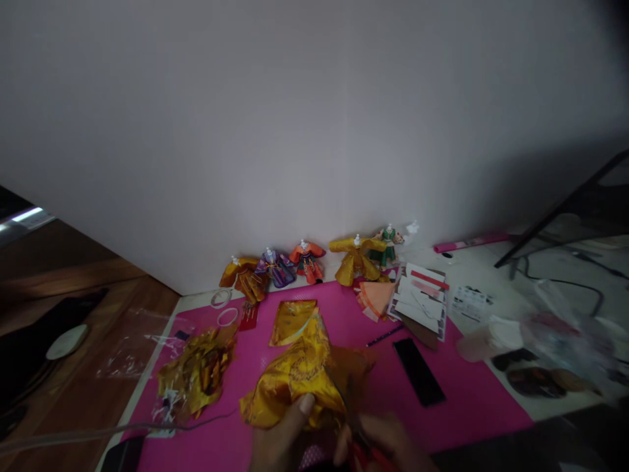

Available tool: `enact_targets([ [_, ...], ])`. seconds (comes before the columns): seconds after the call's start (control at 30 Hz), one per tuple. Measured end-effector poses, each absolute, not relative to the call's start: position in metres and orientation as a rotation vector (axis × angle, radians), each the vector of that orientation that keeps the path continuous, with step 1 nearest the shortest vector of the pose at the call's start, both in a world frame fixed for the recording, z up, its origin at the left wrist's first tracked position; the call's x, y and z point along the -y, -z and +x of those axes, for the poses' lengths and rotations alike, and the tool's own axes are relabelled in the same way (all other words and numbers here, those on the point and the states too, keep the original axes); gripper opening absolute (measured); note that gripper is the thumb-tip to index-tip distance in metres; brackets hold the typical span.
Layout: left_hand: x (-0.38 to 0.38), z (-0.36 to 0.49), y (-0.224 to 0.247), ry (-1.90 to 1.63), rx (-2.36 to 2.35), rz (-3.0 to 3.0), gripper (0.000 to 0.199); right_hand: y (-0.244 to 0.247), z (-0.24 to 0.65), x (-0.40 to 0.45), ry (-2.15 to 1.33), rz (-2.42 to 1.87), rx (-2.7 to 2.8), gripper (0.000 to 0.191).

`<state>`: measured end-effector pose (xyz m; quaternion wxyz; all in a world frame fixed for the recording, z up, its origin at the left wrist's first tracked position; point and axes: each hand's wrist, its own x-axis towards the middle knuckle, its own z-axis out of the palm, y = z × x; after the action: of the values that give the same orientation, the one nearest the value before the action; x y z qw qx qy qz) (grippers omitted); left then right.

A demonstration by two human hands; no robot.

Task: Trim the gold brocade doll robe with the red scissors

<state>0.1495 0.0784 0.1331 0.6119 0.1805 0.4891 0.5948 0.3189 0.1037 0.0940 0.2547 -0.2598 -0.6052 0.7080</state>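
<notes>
At the bottom centre, my left hand (282,432) grips a yellow patterned cloth (299,377), with its thumb on top. Just to the right, my right hand (386,436) is closed round red-handled scissors (361,452). The scissor blades reach up against the cloth's right part, and their exact opening is blurred. A flat yellow piece (289,321) lies behind the cloth on the pink mat (246,377). To the left sits a pile of yellow scraps (201,370), partly in clear plastic.
Small dressed figures, such as an orange one (307,259), stand along the wall. On the right are papers (422,298), a black phone (419,372), a cup (486,341) and a plastic bag (565,334). A cord (113,431) crosses the lower left.
</notes>
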Motion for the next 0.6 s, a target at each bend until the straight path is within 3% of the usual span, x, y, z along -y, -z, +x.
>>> enact_targets([
  [0.37,-0.071,0.134,-0.107,-1.541,-1.284,0.574,0.026,-0.109,0.318,-0.107,-2.028,-0.726,1.587,0.059],
  [0.6,-0.062,0.138,-0.116,-1.588,-1.445,0.504,0.028,-0.106,0.317,-0.106,-1.989,-0.701,1.539,0.051],
])
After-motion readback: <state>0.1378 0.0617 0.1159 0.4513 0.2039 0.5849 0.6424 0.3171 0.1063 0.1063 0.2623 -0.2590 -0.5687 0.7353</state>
